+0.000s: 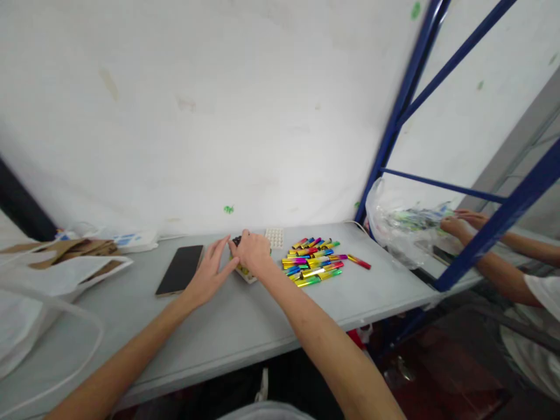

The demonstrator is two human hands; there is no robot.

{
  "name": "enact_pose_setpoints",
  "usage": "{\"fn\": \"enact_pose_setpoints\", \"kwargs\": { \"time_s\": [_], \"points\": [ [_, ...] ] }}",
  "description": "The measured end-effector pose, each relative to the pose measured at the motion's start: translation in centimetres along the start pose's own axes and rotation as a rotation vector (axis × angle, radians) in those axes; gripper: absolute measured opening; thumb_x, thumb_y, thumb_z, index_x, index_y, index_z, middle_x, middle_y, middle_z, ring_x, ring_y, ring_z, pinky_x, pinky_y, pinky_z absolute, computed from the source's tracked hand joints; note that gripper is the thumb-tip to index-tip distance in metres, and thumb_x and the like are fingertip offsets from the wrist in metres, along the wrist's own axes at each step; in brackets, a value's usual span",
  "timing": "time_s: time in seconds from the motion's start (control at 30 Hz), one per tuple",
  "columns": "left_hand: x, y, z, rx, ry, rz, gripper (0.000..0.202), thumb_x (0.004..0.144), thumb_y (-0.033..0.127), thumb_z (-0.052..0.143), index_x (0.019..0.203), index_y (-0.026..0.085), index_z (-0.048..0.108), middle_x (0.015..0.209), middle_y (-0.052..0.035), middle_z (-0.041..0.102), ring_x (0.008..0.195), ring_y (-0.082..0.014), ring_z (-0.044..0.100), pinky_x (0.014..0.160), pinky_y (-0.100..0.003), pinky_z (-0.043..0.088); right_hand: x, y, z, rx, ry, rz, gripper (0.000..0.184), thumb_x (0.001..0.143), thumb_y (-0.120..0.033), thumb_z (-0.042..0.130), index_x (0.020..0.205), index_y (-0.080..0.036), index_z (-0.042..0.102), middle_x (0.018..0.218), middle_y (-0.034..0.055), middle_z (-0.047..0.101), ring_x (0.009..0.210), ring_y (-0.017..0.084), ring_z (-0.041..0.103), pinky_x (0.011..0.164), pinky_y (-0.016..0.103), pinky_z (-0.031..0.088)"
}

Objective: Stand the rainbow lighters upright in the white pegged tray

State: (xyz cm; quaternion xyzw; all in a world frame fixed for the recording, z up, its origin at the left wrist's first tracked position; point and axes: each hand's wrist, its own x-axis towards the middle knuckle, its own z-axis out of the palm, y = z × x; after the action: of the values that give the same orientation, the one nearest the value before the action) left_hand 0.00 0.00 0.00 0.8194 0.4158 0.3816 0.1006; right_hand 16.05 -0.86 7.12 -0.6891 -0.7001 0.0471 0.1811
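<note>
My left hand point(209, 273) lies on the grey table point(219, 326) with fingers stretched out, its fingertips touching a white tray point(247, 275) that is mostly hidden under my right hand. My right hand point(252, 251) is curled over that tray, pinching something small and dark at its far edge; I cannot make out what it is. A pile of several shiny, multicoloured small tubes point(314, 261) lies just right of my right hand. A second white tray point(275, 236) with a grid of holes sits behind the hands.
A dark phone point(180, 269) lies left of my left hand. White plastic bags point(48, 280) and brown cardboard sit at the far left. A blue metal rack frame point(481, 233) stands at the right, where another person's hands point(459, 223) handle a clear plastic bag point(394, 224).
</note>
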Motion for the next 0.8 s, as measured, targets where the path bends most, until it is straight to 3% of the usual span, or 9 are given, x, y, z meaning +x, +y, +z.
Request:
{"fn": "enact_pose_setpoints", "kwargs": {
  "time_s": [0.13,0.2,0.43,0.6,0.7,0.8],
  "points": [
    [-1.2,0.2,1.9,-0.051,-0.083,-0.041,0.105,0.093,0.073,0.065,0.172,0.023,0.018,0.171,-0.0195,0.038,0.156,-0.0399,0.041,0.129,-0.057,0.035,0.3,1.6,-0.9,0.027,-0.013,0.053,0.066,0.107,-0.064,0.043,0.134,-0.007,0.066,0.128,0.0277,0.075,0.121,0.037,0.074,0.101,0.050,0.057],
    [-1.5,0.6,3.2,-0.068,-0.107,-0.051,0.124,0.081,0.076,0.077,0.173,0.021,0.014,0.172,-0.0224,0.035,0.158,-0.0437,0.037,0.129,-0.059,0.034,0.3,2.6,-1.5,0.046,-0.034,0.080,0.069,0.107,-0.065,0.042,0.135,-0.006,0.066,0.131,0.0289,0.073,0.124,0.038,0.072,0.104,0.051,0.055],
    [-0.5,2.8,7.0,-0.140,-0.147,-0.068,0.138,0.075,0.074,0.083,0.173,0.021,0.002,0.167,-0.0233,0.034,0.155,-0.0440,0.039,0.128,-0.058,0.036,-0.9,5.0,-3.0,0.117,-0.083,0.182,0.077,0.108,-0.068,0.035,0.138,-0.003,0.065,0.137,0.0306,0.070,0.130,0.042,0.068,0.108,0.056,0.052],
    [0.0,3.2,7.0,-0.155,-0.159,-0.052,0.142,0.070,0.068,0.089,0.174,0.023,0.002,0.159,-0.0204,0.041,0.150,-0.0426,0.045,0.126,-0.058,0.038,-1.2,5.5,-2.3,0.097,-0.044,0.186,0.074,0.109,-0.065,0.033,0.135,-0.005,0.067,0.131,0.0290,0.073,0.122,0.040,0.071,0.105,0.054,0.054],
    [0.3,3.4,6.2,-0.158,-0.170,-0.019,0.136,0.070,0.062,0.090,0.173,0.024,0.010,0.153,-0.0168,0.047,0.144,-0.0405,0.050,0.126,-0.057,0.039,-1.4,5.9,-2.1,0.031,-0.063,0.064,0.062,0.114,-0.052,0.029,0.131,-0.009,0.069,0.128,0.0259,0.074,0.125,0.038,0.069,0.107,0.052,0.052],
    [1.4,3.8,5.5,-0.175,-0.211,0.025,0.127,0.070,0.057,0.091,0.171,0.024,0.021,0.150,-0.0148,0.049,0.144,-0.0404,0.050,0.126,-0.057,0.038,-2.1,6.4,-2.4,-0.058,0.048,0.020,0.051,0.115,-0.044,0.033,0.141,-0.013,0.062,0.137,0.0244,0.067,0.131,0.037,0.063,0.108,0.052,0.051]
  ]
}}
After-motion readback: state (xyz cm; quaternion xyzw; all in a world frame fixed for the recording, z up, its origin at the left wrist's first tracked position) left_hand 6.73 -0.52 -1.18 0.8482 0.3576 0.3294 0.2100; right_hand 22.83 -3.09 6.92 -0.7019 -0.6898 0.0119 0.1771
